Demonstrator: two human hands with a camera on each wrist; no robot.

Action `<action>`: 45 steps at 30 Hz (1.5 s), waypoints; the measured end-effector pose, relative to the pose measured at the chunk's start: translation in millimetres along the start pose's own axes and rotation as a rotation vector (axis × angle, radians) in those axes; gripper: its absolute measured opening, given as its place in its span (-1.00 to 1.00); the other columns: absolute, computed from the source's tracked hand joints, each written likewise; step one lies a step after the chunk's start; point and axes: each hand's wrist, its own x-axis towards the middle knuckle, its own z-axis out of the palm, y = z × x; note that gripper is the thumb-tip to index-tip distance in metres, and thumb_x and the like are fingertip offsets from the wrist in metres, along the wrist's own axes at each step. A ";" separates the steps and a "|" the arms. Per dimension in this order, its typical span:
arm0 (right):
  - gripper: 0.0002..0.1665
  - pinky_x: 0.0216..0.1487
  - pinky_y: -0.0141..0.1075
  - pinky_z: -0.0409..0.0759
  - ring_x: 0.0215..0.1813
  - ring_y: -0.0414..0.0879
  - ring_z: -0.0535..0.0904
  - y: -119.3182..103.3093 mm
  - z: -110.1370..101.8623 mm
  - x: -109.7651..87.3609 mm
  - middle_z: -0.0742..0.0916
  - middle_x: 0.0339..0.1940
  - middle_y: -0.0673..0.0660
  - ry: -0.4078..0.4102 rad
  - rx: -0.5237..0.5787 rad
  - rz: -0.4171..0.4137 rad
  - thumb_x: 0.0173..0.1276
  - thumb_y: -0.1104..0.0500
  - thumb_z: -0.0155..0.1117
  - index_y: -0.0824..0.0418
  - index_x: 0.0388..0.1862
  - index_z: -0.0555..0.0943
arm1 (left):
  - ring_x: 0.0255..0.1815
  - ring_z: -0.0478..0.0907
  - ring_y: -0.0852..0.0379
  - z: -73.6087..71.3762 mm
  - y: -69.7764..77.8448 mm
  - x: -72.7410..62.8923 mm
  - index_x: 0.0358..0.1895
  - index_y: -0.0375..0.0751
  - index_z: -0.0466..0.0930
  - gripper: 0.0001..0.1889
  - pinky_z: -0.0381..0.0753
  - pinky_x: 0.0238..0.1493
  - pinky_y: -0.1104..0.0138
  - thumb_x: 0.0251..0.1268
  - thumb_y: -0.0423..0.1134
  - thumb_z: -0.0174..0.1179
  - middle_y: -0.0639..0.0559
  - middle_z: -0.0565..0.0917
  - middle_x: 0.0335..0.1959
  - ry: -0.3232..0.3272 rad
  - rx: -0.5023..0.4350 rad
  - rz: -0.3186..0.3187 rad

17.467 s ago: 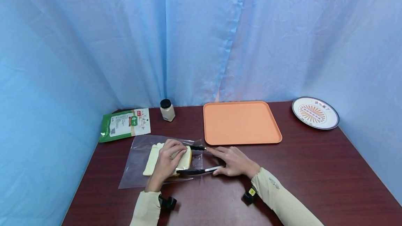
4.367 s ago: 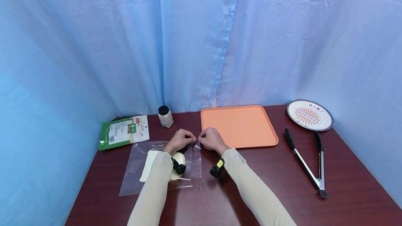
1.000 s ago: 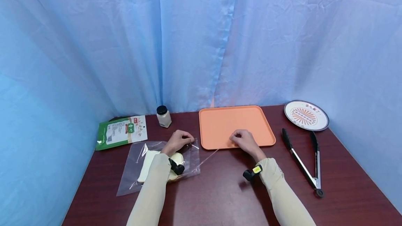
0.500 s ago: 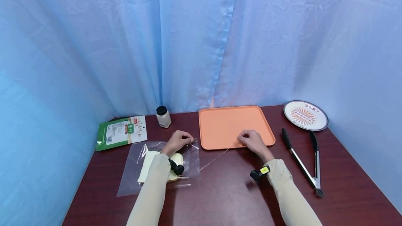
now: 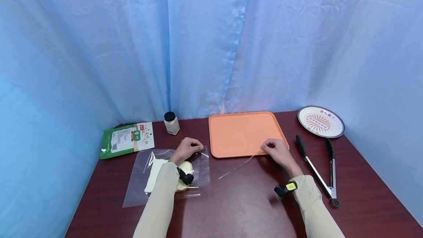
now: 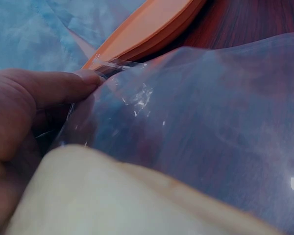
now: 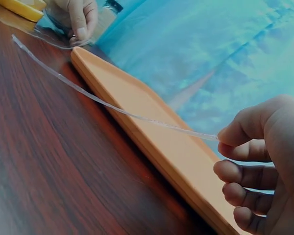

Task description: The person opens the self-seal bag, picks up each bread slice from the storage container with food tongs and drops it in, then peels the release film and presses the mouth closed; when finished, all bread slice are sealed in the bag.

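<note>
Sliced bread (image 5: 154, 173) lies inside a clear plastic bag (image 5: 137, 186) on the left of the table. My left hand (image 5: 187, 150) pinches the bag's far right corner between thumb and index finger; its forearm covers part of the bread. In the left wrist view the bread (image 6: 103, 196) fills the lower part, beneath the bag's film. My right hand (image 5: 278, 153) pinches one end of a thin clear plastic strip (image 5: 236, 168) near the tray's front right corner. The strip (image 7: 93, 97) hangs in a curve toward the left, its far end apart from the bag.
An orange tray (image 5: 246, 135) lies at the back middle. Black-tipped tongs (image 5: 318, 173) rest spread to the right, below a patterned plate (image 5: 330, 129). A black-capped jar (image 5: 172, 124) and a green-and-white packet (image 5: 127, 140) stand or lie at the back left.
The tongs went from the bread to the right side. My right hand has since moved rightward from the bag's corner, pulling the strip off the bag's edge. The left hand stays at the corner.
</note>
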 end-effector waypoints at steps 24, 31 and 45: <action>-0.82 -0.38 -0.42 0.49 -0.49 -0.28 0.56 33.2 -27.8 -36.1 0.74 -0.48 0.09 0.032 -0.046 0.158 0.36 0.14 0.30 0.25 -0.30 0.70 | -0.30 0.54 0.33 -0.6 1.0 -1.0 -0.25 -0.28 0.80 -0.89 0.55 -0.18 0.45 0.29 -0.34 0.31 -0.11 0.79 -0.24 -0.010 -0.004 -0.001; -0.82 -0.43 -0.41 0.49 -0.52 -0.29 0.56 36.7 -26.3 -37.7 0.73 -0.53 0.03 0.008 -0.072 0.160 0.36 0.14 0.31 0.25 -0.25 0.72 | -0.35 0.53 0.32 -0.7 1.3 -1.7 -0.25 -0.31 0.79 -0.89 0.53 -0.23 0.45 0.29 -0.35 0.30 -0.11 0.78 -0.25 -0.011 -0.030 -0.019; -0.76 -0.43 -0.39 0.57 -0.48 -0.26 0.60 35.8 -26.2 -40.1 0.76 -0.43 0.14 0.029 -0.039 0.161 0.43 0.17 0.26 0.33 -0.11 0.72 | -0.34 0.55 0.26 -1.1 9.0 -2.7 -0.28 -0.23 0.80 -0.91 0.54 -0.25 0.43 0.26 -0.35 0.30 -0.06 0.78 -0.27 0.018 0.033 -0.035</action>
